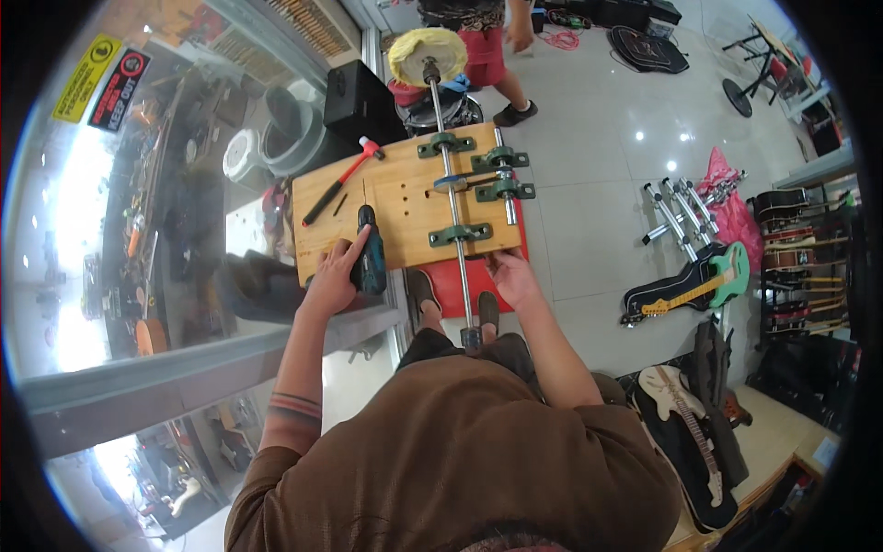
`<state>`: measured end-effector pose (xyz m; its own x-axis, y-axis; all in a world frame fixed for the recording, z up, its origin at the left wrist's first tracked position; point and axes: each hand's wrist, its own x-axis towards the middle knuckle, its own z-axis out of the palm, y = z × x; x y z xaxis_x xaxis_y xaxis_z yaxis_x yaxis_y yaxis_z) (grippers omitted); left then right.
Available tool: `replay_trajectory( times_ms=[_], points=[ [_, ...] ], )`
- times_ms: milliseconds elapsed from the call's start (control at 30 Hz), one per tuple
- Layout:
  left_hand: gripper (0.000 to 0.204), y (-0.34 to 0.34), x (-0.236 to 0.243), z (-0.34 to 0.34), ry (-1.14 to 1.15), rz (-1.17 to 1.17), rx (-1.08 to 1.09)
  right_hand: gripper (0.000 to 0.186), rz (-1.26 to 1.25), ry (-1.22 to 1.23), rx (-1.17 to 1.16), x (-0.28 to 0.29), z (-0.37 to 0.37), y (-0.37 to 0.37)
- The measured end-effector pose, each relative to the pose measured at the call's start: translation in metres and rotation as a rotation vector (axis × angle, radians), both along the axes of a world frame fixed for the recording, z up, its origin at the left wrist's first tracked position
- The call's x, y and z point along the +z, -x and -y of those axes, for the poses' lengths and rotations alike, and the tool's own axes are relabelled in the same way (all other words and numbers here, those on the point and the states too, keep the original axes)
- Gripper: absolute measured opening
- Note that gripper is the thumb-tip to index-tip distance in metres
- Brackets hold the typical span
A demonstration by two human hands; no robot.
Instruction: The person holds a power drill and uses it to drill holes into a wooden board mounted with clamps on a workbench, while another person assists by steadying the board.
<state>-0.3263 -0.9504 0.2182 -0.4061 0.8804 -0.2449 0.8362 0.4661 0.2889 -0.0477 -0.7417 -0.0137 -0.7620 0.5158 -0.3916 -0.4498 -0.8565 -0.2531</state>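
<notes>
My left hand (335, 276) is closed on a dark teal cordless drill (371, 262), whose long thin bit points away from me over the wooden board (395, 212). My right hand (513, 278) grips the board's near right corner, with its fingertips partly hidden at the edge. Green bearing blocks (460, 234) carry a long steel shaft (450, 189) across the board. A yellowish buffing wheel (428, 57) sits on the shaft's far end, and a dark chuck (472, 339) is at the near end. A shorter shaft (510, 210) lies to the right, linked by a belt (478, 181).
On the board's left lie a red-and-black hammer (342, 182) and a small dark rod (340, 203). A glass partition (184, 230) runs along my left. Beyond the board stands another person (483, 60). Guitars (731, 276) and metal stands (676, 216) are on the right.
</notes>
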Motion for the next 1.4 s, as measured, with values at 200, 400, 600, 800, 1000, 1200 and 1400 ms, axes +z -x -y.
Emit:
replay_trajectory(
  times_ms=[200, 400, 600, 800, 1000, 1200, 1400],
  points=[
    [0.120, 0.038, -0.021, -0.021, 0.063, 0.039, -0.060, 0.045, 0.009, 0.048, -0.039, -0.010, -0.016, 0.009],
    [0.115, 0.025, 0.010, -0.033, 0.132, -0.014, -0.070, 0.042, -0.040, -0.011, -0.098, -0.016, -0.013, -0.006],
    [0.078, -0.043, 0.095, -0.157, -0.358, 0.875, 0.116, 0.039, -0.057, -0.075, -0.337, -0.005, -0.026, -0.053],
    [0.072, -0.152, 0.090, -0.246, -0.196, 1.163, -0.177, 0.024, -0.536, 0.008, -0.067, 0.014, -0.076, -0.077],
    [0.045, -0.132, 0.072, -0.273, -0.100, 0.642, -0.618, 0.029, -0.160, -0.051, -0.233, -0.008, -0.066, -0.040],
    [0.017, -0.142, 0.137, -0.248, -0.200, -0.037, -0.817, 0.040, -0.205, 0.061, -0.102, -0.004, -0.024, 0.002],
    [0.020, -0.133, 0.074, -0.217, -0.136, 0.010, -0.748, 0.039, -0.202, 0.001, -0.041, -0.018, -0.018, 0.024]
  ],
)
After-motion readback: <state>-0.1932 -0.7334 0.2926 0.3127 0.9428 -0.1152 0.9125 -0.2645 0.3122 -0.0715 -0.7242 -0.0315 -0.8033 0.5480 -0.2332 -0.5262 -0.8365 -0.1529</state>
